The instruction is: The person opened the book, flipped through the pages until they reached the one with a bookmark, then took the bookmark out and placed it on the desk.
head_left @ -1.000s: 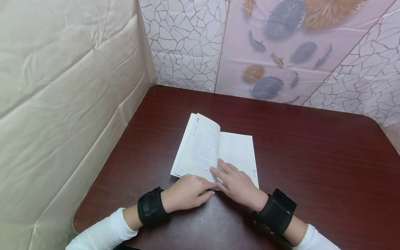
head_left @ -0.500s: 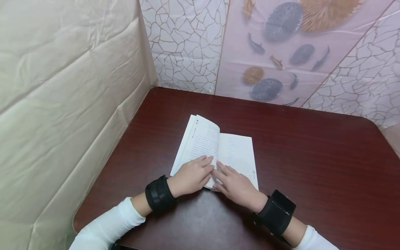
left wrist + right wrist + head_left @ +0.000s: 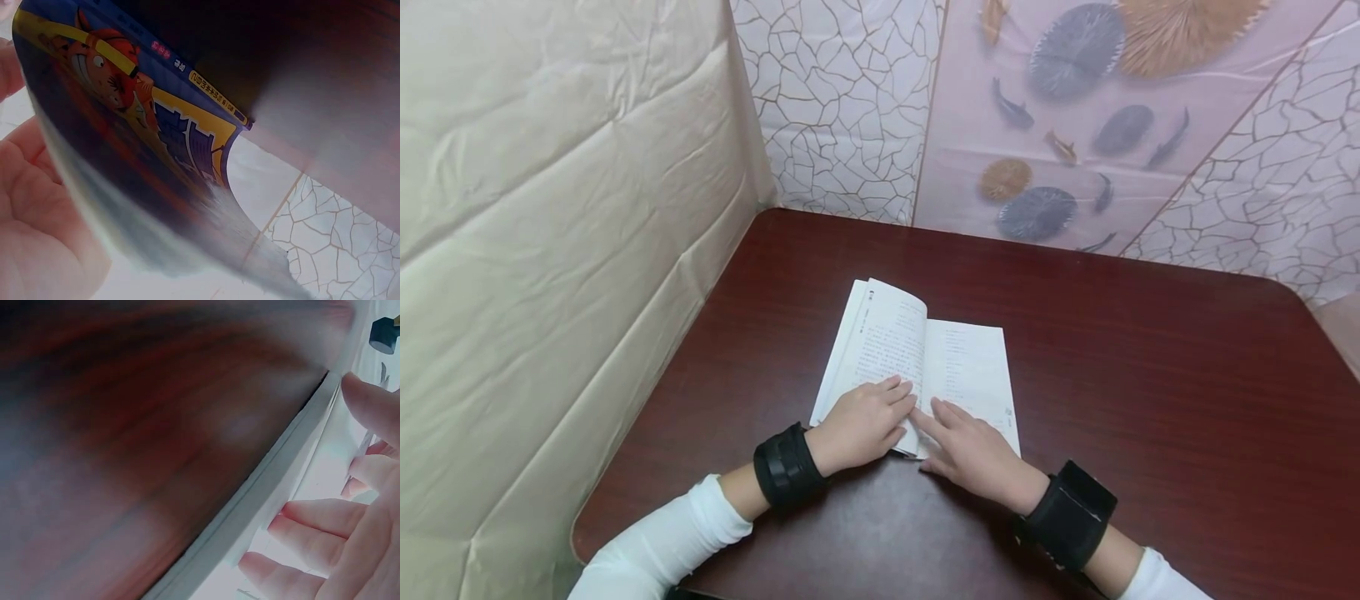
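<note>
An open book [image 3: 891, 337] lies on the table, its left page bulging up toward the spine. My left hand [image 3: 865, 423] rests palm down on the lower left page, fingers stretched to the fold. On the lower right page is my right hand [image 3: 977, 446], its fingers fairly straight and a fingertip near the fold by the left hand. The left wrist view shows the book's colourful cover [image 3: 119, 72] with a red-haired cartoon figure, beside the left palm [image 3: 50, 219]. In the right wrist view, the right hand's fingers [image 3: 315, 525] spread over the page by the book's edge [image 3: 244, 494].
The dark red-brown table [image 3: 1150, 400] extends around the book. A cream padded cover [image 3: 587, 208] rises along its left side. Behind stands a patterned backdrop [image 3: 850, 108]. Each wrist wears a black strap [image 3: 786, 467].
My left hand has moved from the book's lower edge up onto the left page, its fingers now laid out flat. My right hand has shifted slightly down and right.
</note>
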A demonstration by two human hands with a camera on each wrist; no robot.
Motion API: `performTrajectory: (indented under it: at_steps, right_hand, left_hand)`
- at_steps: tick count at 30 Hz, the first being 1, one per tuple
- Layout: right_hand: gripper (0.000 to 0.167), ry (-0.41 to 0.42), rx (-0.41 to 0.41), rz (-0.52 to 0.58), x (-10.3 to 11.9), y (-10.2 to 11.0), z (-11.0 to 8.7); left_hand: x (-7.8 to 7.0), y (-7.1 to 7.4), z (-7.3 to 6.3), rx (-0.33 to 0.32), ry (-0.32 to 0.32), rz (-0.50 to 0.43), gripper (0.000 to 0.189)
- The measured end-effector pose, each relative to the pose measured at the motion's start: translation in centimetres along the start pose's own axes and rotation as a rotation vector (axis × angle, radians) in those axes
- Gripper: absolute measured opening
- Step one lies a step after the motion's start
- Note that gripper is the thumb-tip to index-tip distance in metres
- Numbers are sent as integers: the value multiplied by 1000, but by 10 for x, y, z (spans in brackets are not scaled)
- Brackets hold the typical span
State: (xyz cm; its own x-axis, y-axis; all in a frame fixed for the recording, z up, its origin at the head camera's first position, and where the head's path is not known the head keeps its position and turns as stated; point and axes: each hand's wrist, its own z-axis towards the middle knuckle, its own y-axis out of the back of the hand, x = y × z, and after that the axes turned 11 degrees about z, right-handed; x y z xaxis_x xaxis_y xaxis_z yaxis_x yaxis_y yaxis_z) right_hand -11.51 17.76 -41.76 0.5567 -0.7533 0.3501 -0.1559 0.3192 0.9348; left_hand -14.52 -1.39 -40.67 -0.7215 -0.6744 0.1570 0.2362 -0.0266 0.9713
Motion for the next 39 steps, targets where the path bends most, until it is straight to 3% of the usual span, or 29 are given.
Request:
performTrajectory:
  at_steps: [6,14,20,28,33,39]
  right_hand:
    - [75,-25,12,3,1,1,-1]
    - [58,-23,7,-52,-3,3,-4]
    - [56,-25,12,-45,-7,6,-5]
    - [53,42,-19,-48,-13,8,-5]
    - [46,23,-15,-45,-16,10,-7]
    - [49,3,17,-43,-15,9,-6]
  left_hand:
    - [-1,-1,-1,11,0,5,40]
    - [0,0,-1,-14,-13,23,35]
    - [0,0,-1,-21,-13,27,34]
    - [0,-2,-1,-18,-13,25,34]
    - [0,-4,-1,-31,-16,33,33]
    - [0,-5,-1,-30,-16,30,33]
